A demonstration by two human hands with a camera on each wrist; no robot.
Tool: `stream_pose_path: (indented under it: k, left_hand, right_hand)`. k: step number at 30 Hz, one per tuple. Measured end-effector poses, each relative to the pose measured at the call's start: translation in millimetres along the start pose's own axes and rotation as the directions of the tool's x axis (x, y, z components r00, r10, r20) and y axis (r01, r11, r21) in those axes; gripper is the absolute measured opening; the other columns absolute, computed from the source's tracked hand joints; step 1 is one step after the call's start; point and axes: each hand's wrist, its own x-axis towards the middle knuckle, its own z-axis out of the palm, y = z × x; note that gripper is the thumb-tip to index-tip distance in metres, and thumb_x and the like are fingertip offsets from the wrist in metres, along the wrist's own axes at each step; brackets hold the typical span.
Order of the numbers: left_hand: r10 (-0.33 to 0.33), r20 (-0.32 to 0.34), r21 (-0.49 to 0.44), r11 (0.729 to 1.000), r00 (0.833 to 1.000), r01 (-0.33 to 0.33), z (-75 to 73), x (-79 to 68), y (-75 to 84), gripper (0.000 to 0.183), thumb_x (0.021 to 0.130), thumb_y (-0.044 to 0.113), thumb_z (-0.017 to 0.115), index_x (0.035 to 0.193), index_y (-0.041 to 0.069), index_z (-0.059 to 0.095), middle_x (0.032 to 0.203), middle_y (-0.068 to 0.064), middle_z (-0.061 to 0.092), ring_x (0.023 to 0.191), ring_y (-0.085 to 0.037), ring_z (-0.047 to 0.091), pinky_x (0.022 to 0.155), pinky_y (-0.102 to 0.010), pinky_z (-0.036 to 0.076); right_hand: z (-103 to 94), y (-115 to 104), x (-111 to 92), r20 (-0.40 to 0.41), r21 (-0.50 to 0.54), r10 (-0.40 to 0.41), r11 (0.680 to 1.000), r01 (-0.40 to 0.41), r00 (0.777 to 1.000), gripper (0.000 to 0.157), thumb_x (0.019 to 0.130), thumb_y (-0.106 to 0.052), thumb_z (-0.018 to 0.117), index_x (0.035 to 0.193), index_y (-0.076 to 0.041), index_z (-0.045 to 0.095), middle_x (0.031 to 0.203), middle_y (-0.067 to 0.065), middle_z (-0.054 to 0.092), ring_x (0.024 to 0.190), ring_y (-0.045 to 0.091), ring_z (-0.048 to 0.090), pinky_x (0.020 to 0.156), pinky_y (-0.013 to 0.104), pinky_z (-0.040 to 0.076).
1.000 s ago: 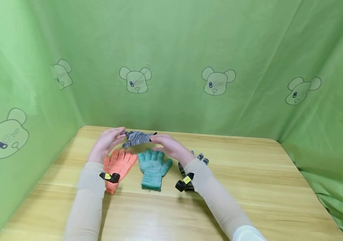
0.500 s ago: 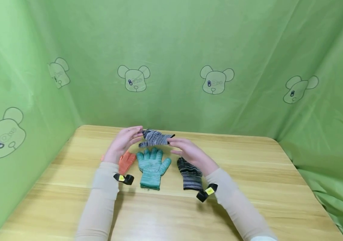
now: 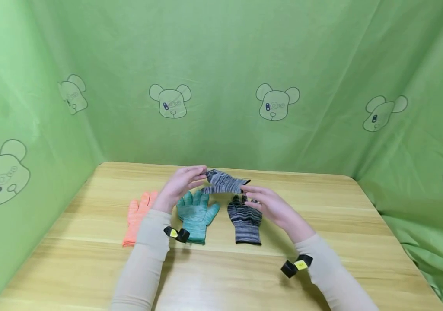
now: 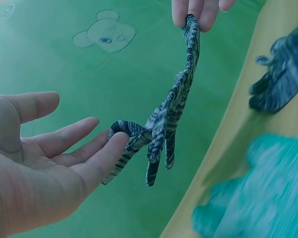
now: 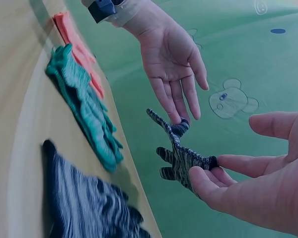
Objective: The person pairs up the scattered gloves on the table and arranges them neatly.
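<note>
A grey-and-black knitted glove [image 3: 225, 182] is stretched sideways above the far part of the table. My left hand [image 3: 182, 185] holds it by the finger end; in the left wrist view, a finger of the glove [image 4: 164, 119] is caught between two of my fingers while the thumb stays apart. At the other end, my right hand [image 3: 273, 209] pinches the dark-edged cuff between fingertips, as the right wrist view shows. Below it, a second grey-and-black glove [image 3: 247, 226] lies flat, fingers pointing away. To its left lies a teal glove [image 3: 196, 218], partly behind my left wrist.
A coral-orange glove [image 3: 133, 222] lies at the left of the row, partly covered by my left forearm. The wooden table [image 3: 221, 276] ends at a green curtain [image 3: 221, 138] with printed bear heads, which also hangs along both sides.
Both hands have moved right together, carrying the held glove from behind the coral and teal gloves to above the grey-and-black one on the table. That lower glove has come into full view.
</note>
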Motion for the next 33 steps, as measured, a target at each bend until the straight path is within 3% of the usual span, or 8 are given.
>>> stream_pose_path:
  k: [8, 14, 19, 23, 29, 33]
  left_hand:
    - [-0.025, 0.059, 0.021, 1.000, 0.998, 0.024, 28.0, 9.0, -11.0, 0.043, 0.102, 0.015, 0.048, 0.139, -0.008, 0.045, 0.144, -0.024, 0.047, 0.133, -0.037, 0.047, 0.118, -0.045, 0.036]
    - [-0.033, 0.097, 0.072, 0.997, 0.995, 0.026, 43.5, 13.7, -19.4, 0.043, 0.101, 0.017, 0.049, 0.138, -0.006, 0.047, 0.143, -0.023, 0.049, 0.133, -0.036, 0.048, 0.116, -0.045, 0.038]
    - [-0.035, 0.131, 0.088, 0.996, 0.991, 0.024, 52.2, 16.3, -24.9, 0.044, 0.102, 0.018, 0.048, 0.138, -0.007, 0.046, 0.145, -0.024, 0.047, 0.134, -0.037, 0.047, 0.117, -0.048, 0.036]
    - [-0.050, 0.134, 0.117, 0.993, 0.990, 0.035, 56.8, 17.6, -29.8, 0.044, 0.102, 0.019, 0.049, 0.138, -0.005, 0.047, 0.144, -0.021, 0.049, 0.133, -0.035, 0.048, 0.115, -0.045, 0.039]
    - [-0.078, 0.148, 0.121, 0.991, 0.986, 0.060, 57.7, 19.6, -36.2, 0.043, 0.103, 0.018, 0.047, 0.139, -0.005, 0.046, 0.146, -0.021, 0.047, 0.134, -0.035, 0.047, 0.116, -0.046, 0.038]
    - [-0.081, 0.151, 0.128, 0.990, 0.985, 0.061, 57.7, 19.7, -37.3, 0.045, 0.103, 0.019, 0.047, 0.139, -0.006, 0.045, 0.146, -0.021, 0.046, 0.134, -0.036, 0.047, 0.116, -0.046, 0.038]
  right_hand:
    - [-21.8, 7.9, -31.3, -0.031, -0.053, -0.001, 0.999, -0.001, 1.000, 0.060, 0.100, -0.018, 0.046, 0.148, 0.010, 0.023, 0.160, 0.024, 0.016, 0.145, 0.046, 0.020, 0.122, 0.053, 0.018]
    - [-25.0, 10.6, -56.2, -0.019, -0.119, 0.009, 0.993, -0.011, 1.000, 0.060, 0.100, -0.023, 0.049, 0.148, 0.008, 0.027, 0.158, 0.025, 0.021, 0.144, 0.047, 0.022, 0.121, 0.054, 0.020]
    - [-20.8, 14.5, -71.1, 0.014, -0.154, 0.009, 0.988, -0.007, 1.000, 0.059, 0.100, -0.022, 0.050, 0.146, 0.009, 0.030, 0.156, 0.026, 0.026, 0.143, 0.046, 0.024, 0.113, 0.029, 0.040]
    - [-17.4, 20.2, -77.0, 0.041, -0.156, 0.012, 0.988, -0.005, 0.999, 0.057, 0.100, -0.021, 0.049, 0.145, 0.011, 0.031, 0.156, 0.028, 0.024, 0.142, 0.048, 0.025, 0.102, 0.014, 0.044]
    - [-15.2, 25.9, -77.0, 0.065, -0.178, 0.038, 0.984, -0.026, 0.997, 0.058, 0.101, -0.023, 0.048, 0.145, 0.011, 0.031, 0.158, 0.028, 0.016, 0.142, 0.049, 0.025, 0.110, 0.024, 0.042]
    - [-14.7, 26.9, -76.2, 0.062, -0.176, 0.043, 0.984, -0.032, 0.997, 0.059, 0.100, -0.024, 0.049, 0.145, 0.010, 0.031, 0.158, 0.028, 0.017, 0.143, 0.047, 0.025, 0.111, 0.028, 0.042]
